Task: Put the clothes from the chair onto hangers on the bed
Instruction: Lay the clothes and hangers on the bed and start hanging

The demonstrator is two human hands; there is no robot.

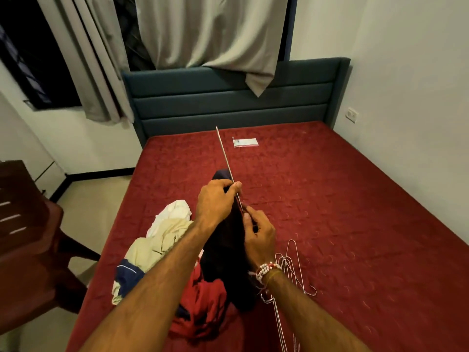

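Observation:
Over the red bed (342,199) I hold a dark navy garment (225,250) up in both hands. My left hand (215,201) pinches its top edge together with a thin metal hanger (224,153), whose wire sticks up and away. My right hand (258,235) grips the garment's near edge and the hanger's lower end. A pile of clothes lies at the bed's near left: a cream and white one (162,237), a red one (205,301), a navy striped one (127,273). Several wire hangers (291,270) lie to the right of my right wrist.
A dark brown chair (28,250) stands left of the bed with nothing seen on its seat. A small white packet (245,142) lies near the teal headboard (236,102). Grey curtains (208,31) hang above it. White walls close in on the right.

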